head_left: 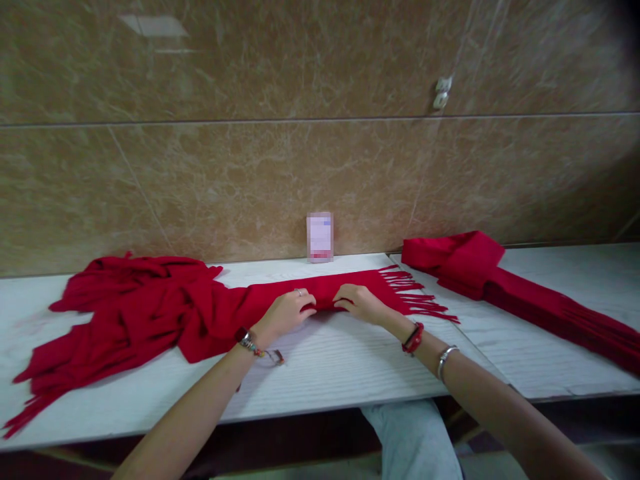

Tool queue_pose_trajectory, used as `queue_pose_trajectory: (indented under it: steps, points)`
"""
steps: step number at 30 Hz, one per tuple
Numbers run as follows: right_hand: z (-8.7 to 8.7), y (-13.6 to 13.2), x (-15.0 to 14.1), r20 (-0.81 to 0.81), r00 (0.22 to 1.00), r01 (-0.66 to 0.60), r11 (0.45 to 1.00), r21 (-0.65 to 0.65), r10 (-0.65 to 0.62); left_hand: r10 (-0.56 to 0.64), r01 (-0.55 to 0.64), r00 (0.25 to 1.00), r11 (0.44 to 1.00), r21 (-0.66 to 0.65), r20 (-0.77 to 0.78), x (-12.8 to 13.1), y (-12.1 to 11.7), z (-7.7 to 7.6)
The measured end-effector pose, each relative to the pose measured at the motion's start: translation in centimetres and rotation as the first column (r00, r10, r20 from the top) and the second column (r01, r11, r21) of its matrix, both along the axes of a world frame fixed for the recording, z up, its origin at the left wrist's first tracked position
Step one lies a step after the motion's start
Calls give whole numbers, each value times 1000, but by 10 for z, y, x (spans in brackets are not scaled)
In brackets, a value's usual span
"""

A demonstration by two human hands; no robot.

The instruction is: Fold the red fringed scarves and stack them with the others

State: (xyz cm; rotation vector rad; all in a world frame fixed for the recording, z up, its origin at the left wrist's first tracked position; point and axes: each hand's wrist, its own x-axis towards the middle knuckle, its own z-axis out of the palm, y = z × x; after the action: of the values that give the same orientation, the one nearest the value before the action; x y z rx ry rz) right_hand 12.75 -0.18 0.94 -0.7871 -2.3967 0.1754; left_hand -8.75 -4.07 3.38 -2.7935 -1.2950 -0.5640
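A red fringed scarf (260, 301) lies across the white table, its right part flattened into a folded strip and its left part bunched in a loose heap. Both hands grip the near edge of the strip, a short distance apart. My left hand (286, 313), with a ring on one finger, is closed on that edge with its fingertips curled over the cloth. Close by on the right, my right hand (364, 303) pinches the same edge. The fringe (420, 293) spreads out to the right, past my right hand.
Another red scarf (493, 270), folded and fringed, stretches over the table's right side. A small blurred card or phone (320, 238) leans against the brown marbled wall (240, 180). White hooks (442, 93) are fixed higher up. The white table (320, 373) ends just before my leg (415, 440).
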Motion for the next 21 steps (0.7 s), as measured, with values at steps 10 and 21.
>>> queue_pose_trajectory:
  steps: [10, 21]
  points:
    - [-3, -10, -9, 134, 991, -41, 996, 79, 30, -9, 10, 999, 1000, -15, 34, -2, 1, -2]
    - [-11, 3, -7, 55, 996, 64, 998, 28, -65, 17, -17, 999, 1000, -9, 34, -6, 1, -1]
